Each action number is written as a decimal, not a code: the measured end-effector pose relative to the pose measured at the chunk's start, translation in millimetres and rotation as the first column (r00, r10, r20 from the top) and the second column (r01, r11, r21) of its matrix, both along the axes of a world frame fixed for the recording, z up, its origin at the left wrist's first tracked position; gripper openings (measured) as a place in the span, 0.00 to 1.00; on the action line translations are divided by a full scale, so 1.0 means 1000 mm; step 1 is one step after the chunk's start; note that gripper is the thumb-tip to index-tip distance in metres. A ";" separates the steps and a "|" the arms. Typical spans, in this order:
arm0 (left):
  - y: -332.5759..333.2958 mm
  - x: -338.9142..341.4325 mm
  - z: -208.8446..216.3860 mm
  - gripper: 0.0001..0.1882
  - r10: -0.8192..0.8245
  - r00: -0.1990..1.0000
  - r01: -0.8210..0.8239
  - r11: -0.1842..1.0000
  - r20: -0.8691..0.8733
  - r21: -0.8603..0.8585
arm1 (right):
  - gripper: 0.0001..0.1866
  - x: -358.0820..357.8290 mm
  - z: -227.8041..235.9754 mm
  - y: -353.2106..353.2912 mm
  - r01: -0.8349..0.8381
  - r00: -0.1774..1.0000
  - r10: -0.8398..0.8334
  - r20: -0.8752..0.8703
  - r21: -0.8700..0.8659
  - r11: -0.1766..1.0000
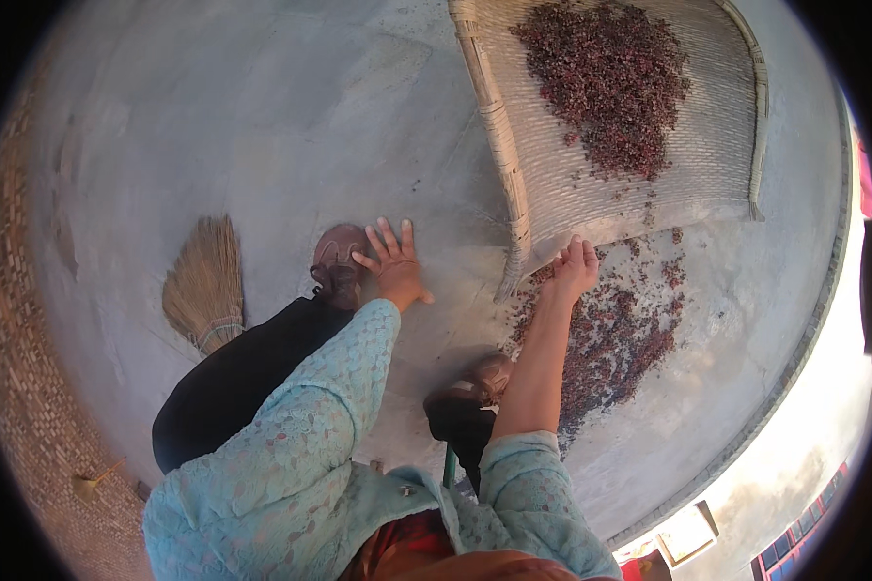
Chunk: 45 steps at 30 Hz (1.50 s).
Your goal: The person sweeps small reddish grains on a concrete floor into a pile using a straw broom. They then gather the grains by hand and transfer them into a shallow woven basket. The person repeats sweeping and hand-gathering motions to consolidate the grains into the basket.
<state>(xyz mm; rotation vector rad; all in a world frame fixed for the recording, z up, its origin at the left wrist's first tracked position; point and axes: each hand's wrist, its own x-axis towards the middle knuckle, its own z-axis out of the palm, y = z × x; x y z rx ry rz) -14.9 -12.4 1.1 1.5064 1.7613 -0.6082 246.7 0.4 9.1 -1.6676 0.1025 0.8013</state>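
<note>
A woven winnowing basket with a bound rim lies at the upper right, holding a heap of small dark-red dried berries or husks. My right hand is at its near lip, fingers drawn together; whatever they may pinch is hidden. More dark-red bits are scattered on the ground beside my right forearm, under and past the lip. My left hand is open with spread fingers, by my brown left shoe. It holds nothing.
A straw hand broom lies on the grey concrete floor left of my leg. My right shoe is near the scattered bits. Brick paving borders the left side, and a low curb curves along the right.
</note>
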 end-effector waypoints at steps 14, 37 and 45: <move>-0.002 0.001 0.003 0.86 -0.001 1.000 0.000 0.999 0.022 0.041 | 0.19 0.000 -0.017 -0.008 0.058 0.932 0.017 -0.362 0.197 0.979; 0.001 0.006 0.005 0.83 0.007 0.999 -0.005 0.998 0.039 -0.066 | 0.41 -0.066 -0.021 0.179 0.083 0.951 -0.019 -0.308 0.196 0.977; 0.000 0.008 0.003 0.82 0.049 0.997 -0.048 0.999 0.056 -0.023 | 0.25 -0.060 -0.044 0.142 -0.340 0.903 0.378 -0.202 0.200 0.919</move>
